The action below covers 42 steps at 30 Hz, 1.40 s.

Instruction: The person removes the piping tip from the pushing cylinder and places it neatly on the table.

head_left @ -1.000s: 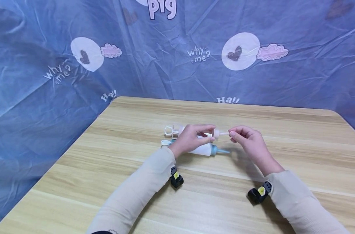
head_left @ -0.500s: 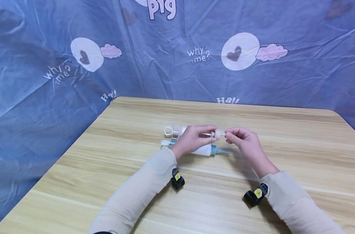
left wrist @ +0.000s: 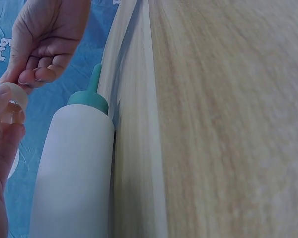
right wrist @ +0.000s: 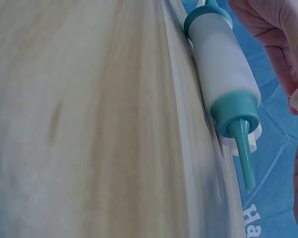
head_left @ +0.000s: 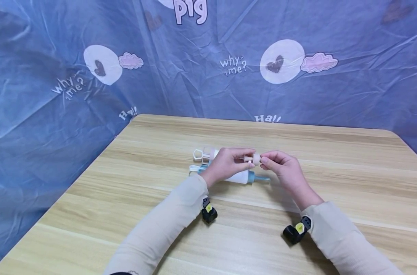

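My left hand (head_left: 225, 162) holds a pale, pinkish cap (head_left: 256, 159) between thumb and fingers. A small translucent tan piece (left wrist: 12, 115) shows beside the cap's inner side in the left wrist view. From the right, my right hand (head_left: 286, 168) pinches at the cap's outer end, its thumb and fingertip right at it. Below the hands lies a white icing syringe with a teal collar and tapered teal nozzle (right wrist: 242, 153). A second syringe with a pale ring handle (head_left: 198, 154) lies behind it, mostly hidden by the left hand.
The wooden table (head_left: 160, 221) reaches back to a blue printed curtain (head_left: 208, 88). Black cameras (head_left: 209, 211) are strapped at both wrists, close above the tabletop.
My right hand has moved left, up to the cap. The thin stem between it and the cap no longer shows, while the tan piece now shows on the cap's left side.
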### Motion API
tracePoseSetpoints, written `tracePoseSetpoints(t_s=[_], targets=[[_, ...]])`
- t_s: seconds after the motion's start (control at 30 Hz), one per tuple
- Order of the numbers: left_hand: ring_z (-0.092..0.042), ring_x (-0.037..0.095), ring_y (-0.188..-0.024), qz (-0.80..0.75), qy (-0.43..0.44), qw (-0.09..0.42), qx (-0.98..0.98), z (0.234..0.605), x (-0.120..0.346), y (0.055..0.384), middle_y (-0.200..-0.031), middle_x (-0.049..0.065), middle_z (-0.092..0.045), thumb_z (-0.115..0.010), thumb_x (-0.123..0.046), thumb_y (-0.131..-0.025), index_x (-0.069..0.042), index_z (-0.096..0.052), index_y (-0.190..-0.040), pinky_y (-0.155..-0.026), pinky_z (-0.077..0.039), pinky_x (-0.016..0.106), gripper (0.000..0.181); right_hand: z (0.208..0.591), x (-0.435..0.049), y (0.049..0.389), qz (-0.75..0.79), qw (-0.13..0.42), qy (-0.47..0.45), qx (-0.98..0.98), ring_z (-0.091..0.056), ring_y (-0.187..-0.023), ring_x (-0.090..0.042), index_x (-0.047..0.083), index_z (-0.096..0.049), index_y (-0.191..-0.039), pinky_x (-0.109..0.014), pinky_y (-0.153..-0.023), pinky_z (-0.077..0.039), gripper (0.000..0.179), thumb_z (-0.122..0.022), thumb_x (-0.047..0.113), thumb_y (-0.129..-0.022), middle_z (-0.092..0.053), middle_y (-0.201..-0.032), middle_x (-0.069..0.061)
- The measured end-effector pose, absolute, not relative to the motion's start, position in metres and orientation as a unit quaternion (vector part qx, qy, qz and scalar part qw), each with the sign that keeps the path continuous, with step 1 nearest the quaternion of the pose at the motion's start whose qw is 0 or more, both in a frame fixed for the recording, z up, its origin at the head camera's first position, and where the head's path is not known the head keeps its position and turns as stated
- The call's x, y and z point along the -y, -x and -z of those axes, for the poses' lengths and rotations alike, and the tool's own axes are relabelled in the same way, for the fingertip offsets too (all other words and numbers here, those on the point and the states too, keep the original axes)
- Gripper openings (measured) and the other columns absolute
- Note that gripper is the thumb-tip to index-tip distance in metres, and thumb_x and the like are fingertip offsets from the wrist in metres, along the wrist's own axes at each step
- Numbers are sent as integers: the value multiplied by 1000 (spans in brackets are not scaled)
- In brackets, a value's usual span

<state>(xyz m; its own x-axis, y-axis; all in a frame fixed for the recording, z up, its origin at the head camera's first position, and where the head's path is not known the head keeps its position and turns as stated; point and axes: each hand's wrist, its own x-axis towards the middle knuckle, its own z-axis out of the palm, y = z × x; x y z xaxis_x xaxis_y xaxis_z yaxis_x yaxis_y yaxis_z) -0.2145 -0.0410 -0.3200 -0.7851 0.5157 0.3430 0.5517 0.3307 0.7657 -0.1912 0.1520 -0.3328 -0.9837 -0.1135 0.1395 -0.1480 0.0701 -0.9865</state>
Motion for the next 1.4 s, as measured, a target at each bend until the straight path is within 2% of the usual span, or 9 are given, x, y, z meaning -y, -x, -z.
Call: tracePoseSetpoints(t_s=[0.27,0.4,0.63,0.77,0.97,1.23,1.4], targets=[[-63,6,-82,471,319,19,823,318,41,214,-117,11,-64,-71,-15,-81,-7,-62,-120,-73,-50,12,41,335,-153,191,-693,13,-94,715,-63,-70,-1,28,-68,-79,-16,-70,-53,22,-64,8,-86,-67,-75,13],[-62,5,-81,479,313,16,820,319,40,214,-115,11,-65,-71,-14,-81,-7,-63,-120,-72,-51,13,40,334,-154,191,-698,15,-97,710,-63,-70,-2,27,-69,-79,-17,-69,-52,20,-65,9,-86,-67,-75,13],[-62,6,-82,486,309,22,817,320,38,215,-116,10,-65,-71,-14,-81,-7,-63,-119,-73,-51,14,40,331,-153,189,-732,36,-97,674,-58,-82,-3,21,-67,-93,-15,-74,-49,11,-64,12,-87,-64,-88,12],[-61,4,-80,488,308,28,816,321,38,214,-115,10,-65,-71,-14,-81,-8,-63,-119,-73,-51,13,40,332,-151,188,-741,17,-108,663,-57,-87,-3,18,-64,-99,-14,-76,-50,13,-63,12,-88,-63,-94,11],[-62,5,-79,500,313,34,807,321,37,214,-111,11,-67,-71,-11,-81,-5,-63,-118,-72,-52,14,39,332,-148,186,-740,-6,-109,664,-58,-86,-3,18,-60,-106,-17,-76,-52,17,-61,12,-90,-61,-93,8],[-60,3,-75,505,321,37,800,324,34,215,-109,11,-68,-71,-10,-80,-6,-64,-118,-70,-52,15,39,332,-148,186,-738,-12,-112,665,-60,-85,-4,19,-64,-98,-19,-76,-53,14,-61,9,-89,-64,-92,8],[-61,3,-78,503,324,32,801,324,33,215,-110,11,-67,-71,-11,-80,-5,-63,-118,-71,-52,15,39,331,-151,186,-734,-12,-115,669,-61,-83,-5,19,-65,-96,-19,-75,-53,13,-61,9,-89,-65,-91,7]])
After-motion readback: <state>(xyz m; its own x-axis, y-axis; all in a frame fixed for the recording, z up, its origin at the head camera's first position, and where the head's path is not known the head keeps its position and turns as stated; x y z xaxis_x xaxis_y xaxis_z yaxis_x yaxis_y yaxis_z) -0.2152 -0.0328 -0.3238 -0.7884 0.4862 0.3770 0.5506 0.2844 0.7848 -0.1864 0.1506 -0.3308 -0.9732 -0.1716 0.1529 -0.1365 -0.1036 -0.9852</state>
